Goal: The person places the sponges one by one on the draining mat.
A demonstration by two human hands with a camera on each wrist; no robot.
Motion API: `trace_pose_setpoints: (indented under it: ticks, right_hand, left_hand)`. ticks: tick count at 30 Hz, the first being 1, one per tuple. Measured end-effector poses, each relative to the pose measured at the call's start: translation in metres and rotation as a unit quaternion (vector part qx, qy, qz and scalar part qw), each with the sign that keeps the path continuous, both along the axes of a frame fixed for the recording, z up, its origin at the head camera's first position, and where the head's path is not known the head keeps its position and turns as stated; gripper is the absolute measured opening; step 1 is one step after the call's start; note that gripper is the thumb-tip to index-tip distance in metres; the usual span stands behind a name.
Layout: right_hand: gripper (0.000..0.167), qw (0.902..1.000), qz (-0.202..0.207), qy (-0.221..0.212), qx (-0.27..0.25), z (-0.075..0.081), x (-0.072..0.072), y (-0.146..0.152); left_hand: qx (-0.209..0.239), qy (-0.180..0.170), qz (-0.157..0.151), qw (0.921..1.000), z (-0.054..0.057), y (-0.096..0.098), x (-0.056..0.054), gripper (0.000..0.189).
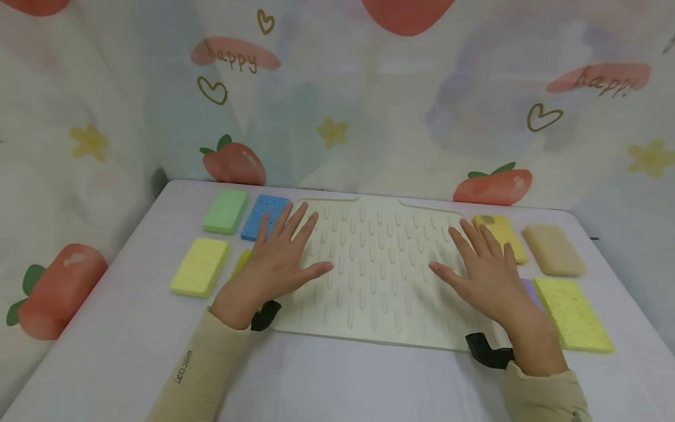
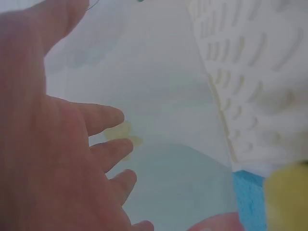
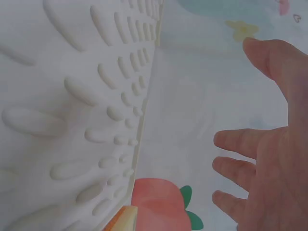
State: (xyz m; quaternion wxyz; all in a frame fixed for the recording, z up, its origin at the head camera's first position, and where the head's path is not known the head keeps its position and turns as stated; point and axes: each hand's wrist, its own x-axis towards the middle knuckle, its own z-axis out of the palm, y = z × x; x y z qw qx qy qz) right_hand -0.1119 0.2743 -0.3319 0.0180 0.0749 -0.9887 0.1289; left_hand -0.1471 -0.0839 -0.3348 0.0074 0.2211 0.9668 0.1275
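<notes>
White mat (image 1: 364,264): rectang., flat, w/ rows of raised oblong ridges; far edge w/ thin rim, broken near ctr. L hand (image 1: 279,258) and R hand (image 1: 487,275), fingers spread, over its L and R sides resp. Nearest L hand: blue sponge (image 1: 254,220), rectang., pitted, flat, just beside mat's far L corner, partly behind fingers; yellow piece (image 1: 242,261), mostly hidden behind hand. Nearest R hand: spotted yellow sponge (image 1: 507,231), flat, near mat's far R corner, partly behind fingers; lilac piece (image 1: 532,291), mostly hidden behind hand, only a corner visible.
</notes>
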Motion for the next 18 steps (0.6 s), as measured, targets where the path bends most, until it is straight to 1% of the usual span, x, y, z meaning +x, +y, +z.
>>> trace_pose_setpoints:
  ticks: [3, 7, 10, 12, 18]
  right_hand:
    - [0.089, 1.0000, 0.002, 0.002, 0.004, 0.001, 0.003, 0.003]
    - [0.087, 0.9999, 0.008, 0.012, 0.004, 0.002, 0.006, 0.009]
    - [0.085, 0.9997, 0.009, 0.024, 0.004, 0.001, 0.009, 0.014]
    - [0.084, 0.9996, 0.009, 0.028, 0.001, 0.001, 0.012, 0.017]
    - [0.082, 0.9998, 0.000, 0.021, 0.000, -0.001, 0.020, 0.030]
  left_hand:
    - [-0.013, -0.010, -0.006, 0.9998, -0.004, -0.010, 0.002, 0.094]
    - [-0.012, -0.013, -0.010, 0.9998, -0.012, -0.020, 0.004, 0.097]
    - [-0.014, -0.012, -0.019, 0.9997, -0.018, -0.024, 0.007, 0.100]
    - [-0.019, -0.017, -0.023, 0.9994, -0.023, -0.026, 0.008, 0.102]
    - [-0.032, -0.035, -0.032, 0.9984, -0.031, -0.032, 0.012, 0.109]
